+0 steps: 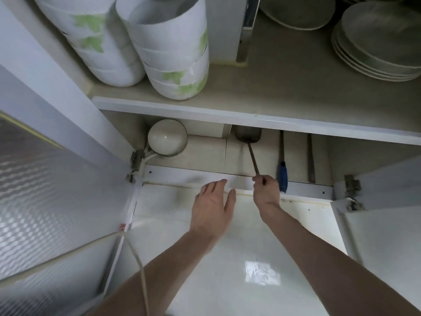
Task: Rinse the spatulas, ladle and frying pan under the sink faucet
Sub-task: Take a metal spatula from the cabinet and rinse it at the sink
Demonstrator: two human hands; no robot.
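Two hands are up at the open cabinet. The right hand point(265, 190) has its grip pinched round the thin handle end of a metal spatula point(248, 135), whose blade lies far back on the lower shelf point(205, 153), tucked under the upper shelf's edge point(227, 112). The left hand point(214, 201) hovers flat and wide, holding nothing, just beside it. Further right lie a blue-handled utensil point(283, 176) and a dark-handled one point(310, 160); what they are, I cannot tell. No sink or faucet in view, so this looks like the fetching stage. My call: draw the spatula straight back along its handle, keeping the blade low so it clears the shelf edge, and away from the domed white lid point(167, 137) at left.
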